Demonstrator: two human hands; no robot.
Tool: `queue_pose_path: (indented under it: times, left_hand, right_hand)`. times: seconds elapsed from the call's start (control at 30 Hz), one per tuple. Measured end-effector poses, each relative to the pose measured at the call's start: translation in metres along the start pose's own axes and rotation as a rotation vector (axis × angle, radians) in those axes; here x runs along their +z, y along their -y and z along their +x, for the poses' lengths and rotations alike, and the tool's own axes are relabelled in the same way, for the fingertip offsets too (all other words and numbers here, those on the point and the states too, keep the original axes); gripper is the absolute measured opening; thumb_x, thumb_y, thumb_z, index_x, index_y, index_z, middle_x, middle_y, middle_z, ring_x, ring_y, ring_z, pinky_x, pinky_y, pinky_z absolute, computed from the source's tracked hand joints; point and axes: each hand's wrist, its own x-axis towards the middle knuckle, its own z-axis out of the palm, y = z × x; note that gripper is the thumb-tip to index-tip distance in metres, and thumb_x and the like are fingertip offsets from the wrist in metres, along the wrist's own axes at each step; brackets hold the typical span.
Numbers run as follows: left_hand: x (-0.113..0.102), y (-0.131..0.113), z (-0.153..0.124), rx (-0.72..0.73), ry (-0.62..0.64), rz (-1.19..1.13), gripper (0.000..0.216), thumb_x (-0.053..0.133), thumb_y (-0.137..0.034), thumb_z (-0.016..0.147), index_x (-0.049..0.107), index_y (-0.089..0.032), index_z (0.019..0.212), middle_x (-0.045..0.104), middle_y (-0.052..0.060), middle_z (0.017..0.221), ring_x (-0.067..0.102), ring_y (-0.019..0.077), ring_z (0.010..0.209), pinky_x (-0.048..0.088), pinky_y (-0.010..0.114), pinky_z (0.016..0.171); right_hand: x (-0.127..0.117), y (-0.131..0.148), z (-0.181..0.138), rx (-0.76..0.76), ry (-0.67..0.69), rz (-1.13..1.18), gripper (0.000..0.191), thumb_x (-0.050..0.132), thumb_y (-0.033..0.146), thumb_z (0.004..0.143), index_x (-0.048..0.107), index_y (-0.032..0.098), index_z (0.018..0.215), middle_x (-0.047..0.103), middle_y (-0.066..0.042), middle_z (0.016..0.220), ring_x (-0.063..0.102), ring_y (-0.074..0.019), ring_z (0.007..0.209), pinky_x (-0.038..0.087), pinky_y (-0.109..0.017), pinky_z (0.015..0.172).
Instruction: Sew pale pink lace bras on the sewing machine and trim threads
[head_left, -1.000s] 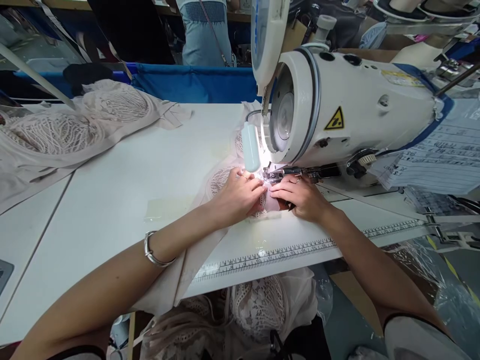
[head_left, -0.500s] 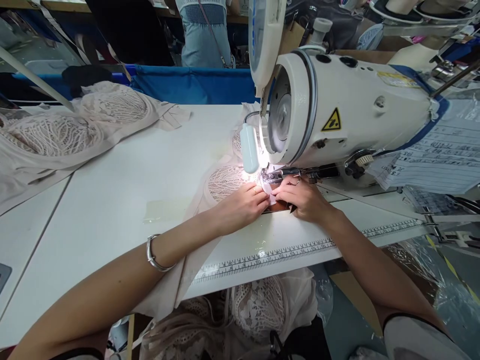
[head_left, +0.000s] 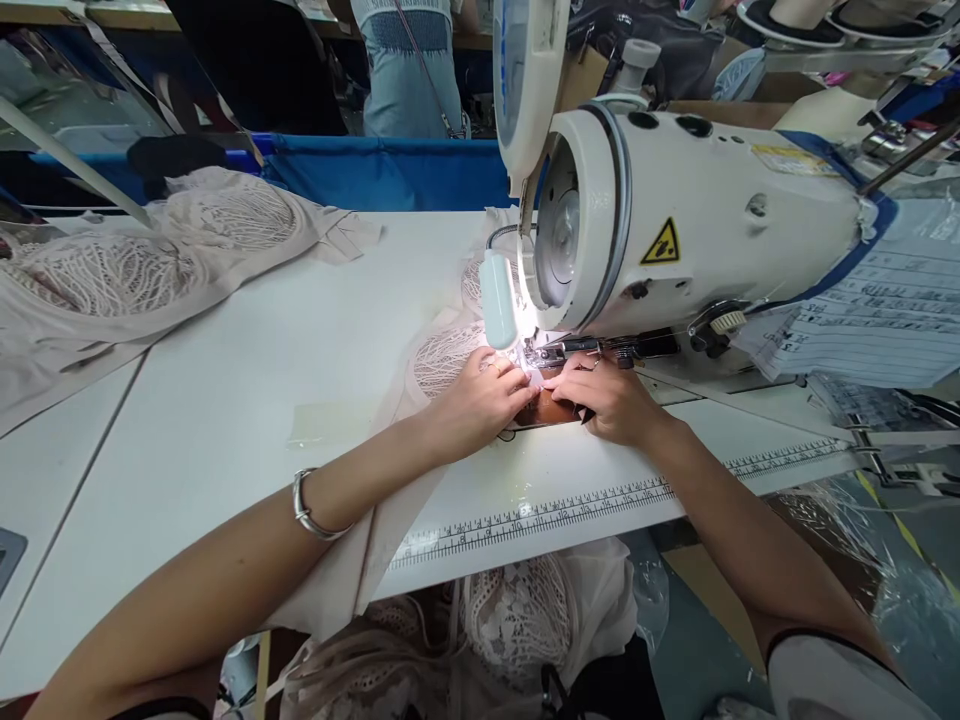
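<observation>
My left hand (head_left: pixel 478 402) rests on a pale pink lace garment piece (head_left: pixel 442 360) just left of the presser foot (head_left: pixel 541 352) of a white sewing machine (head_left: pixel 675 220). Its fingers are curled and pinch the fabric edge under the needle lamp (head_left: pixel 499 300). My right hand (head_left: pixel 606 396) lies on the other side of the foot with its fingers bent, pressing the same fabric edge down. A brown patch (head_left: pixel 547 410) shows on the table between the two hands. A silver bracelet (head_left: pixel 306 506) sits on my left wrist.
A heap of lace garments (head_left: pixel 120 270) lies at the table's far left. More lace pieces (head_left: pixel 517 610) hang below the front edge, by a printed ruler strip (head_left: pixel 570 505). Paper sheets (head_left: pixel 877 320) lie right of the machine. A person in blue (head_left: pixel 409 65) stands behind the blue divider.
The fabric has moved back under the foot, exposing the brown patch between my hands. My left hand slid back a little, then forward to the foot again. The right hand has hardly moved.
</observation>
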Motion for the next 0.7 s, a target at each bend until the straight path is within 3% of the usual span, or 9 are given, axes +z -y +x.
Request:
queue_pose_path:
  times: [0.23, 0.37, 0.57, 0.7]
  left_hand:
    - [0.000, 0.009, 0.001, -0.055, 0.007, -0.030, 0.041, 0.038, -0.001, 0.097, 0.066, -0.016, 0.121, 0.071, 0.013, 0.111, 0.063, 0.0260, 0.105, 0.036, 0.051, 0.105]
    - [0.002, 0.015, 0.001, -0.095, 0.030, -0.058, 0.041, 0.038, -0.002, 0.097, 0.065, -0.016, 0.124, 0.071, 0.013, 0.114, 0.064, 0.0273, 0.107, 0.032, 0.056, 0.108]
    - [0.002, 0.024, 0.000, -0.146, 0.062, -0.120, 0.043, 0.040, -0.001, 0.095, 0.064, -0.019, 0.127, 0.066, 0.012, 0.135, 0.061, 0.0285, 0.119, 0.029, 0.058, 0.111]
    - [0.004, 0.023, 0.002, -0.191, 0.054, -0.101, 0.041, 0.038, -0.001, 0.097, 0.065, -0.019, 0.123, 0.066, 0.012, 0.132, 0.060, 0.0283, 0.115, 0.036, 0.054, 0.105]
  right_hand:
    - [0.004, -0.005, -0.003, -0.024, -0.043, -0.076, 0.043, 0.039, -0.007, 0.076, 0.067, 0.021, 0.093, 0.076, -0.006, 0.100, 0.064, -0.0237, 0.096, 0.056, -0.041, 0.083]
    - [0.004, -0.006, -0.005, 0.001, -0.061, -0.069, 0.047, 0.038, -0.007, 0.077, 0.068, 0.022, 0.099, 0.077, -0.005, 0.104, 0.068, -0.0222, 0.099, 0.056, -0.041, 0.087]
    - [0.005, -0.006, -0.004, 0.021, -0.070, -0.056, 0.044, 0.040, -0.005, 0.076, 0.070, 0.021, 0.095, 0.079, -0.005, 0.101, 0.070, -0.0236, 0.095, 0.055, -0.042, 0.087]
    - [0.005, -0.005, -0.003, 0.004, -0.093, -0.104, 0.042, 0.041, -0.007, 0.073, 0.068, 0.021, 0.090, 0.079, -0.004, 0.100, 0.071, -0.0226, 0.091, 0.056, -0.041, 0.084]
